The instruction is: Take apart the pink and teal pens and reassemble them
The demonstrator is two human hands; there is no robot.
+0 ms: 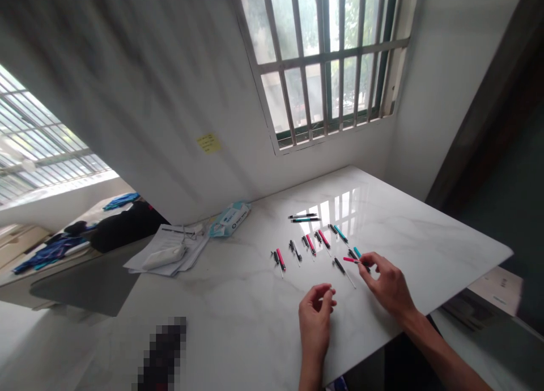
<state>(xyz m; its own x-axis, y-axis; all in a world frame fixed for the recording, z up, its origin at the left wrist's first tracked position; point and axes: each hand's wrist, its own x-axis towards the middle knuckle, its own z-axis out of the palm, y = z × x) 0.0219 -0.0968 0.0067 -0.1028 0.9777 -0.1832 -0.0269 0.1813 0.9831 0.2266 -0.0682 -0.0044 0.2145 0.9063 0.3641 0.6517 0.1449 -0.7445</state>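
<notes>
My right hand point(385, 283) pinches a red pen barrel point(350, 260) just above the table, over a group of pen parts. Beside it lie a black pen part with a thin white refill point(351, 280) and a teal barrel point(357, 252), partly behind the fingers. My left hand point(317, 311) hovers nearer the table's front edge, thumb and fingertips pressed together; whatever they hold is too small to make out. Farther left lie more taken-apart pens: a red barrel point(281, 259), a black-and-white one point(296, 250), more red barrels point(310, 244) and a teal barrel point(340, 233).
Two whole-looking pens point(306, 220) lie behind the parts. A wipes packet point(230, 219) and papers point(170, 249) with a white item on top occupy the left side of the marble table point(238, 300). A barred window point(325, 62) is in the wall behind.
</notes>
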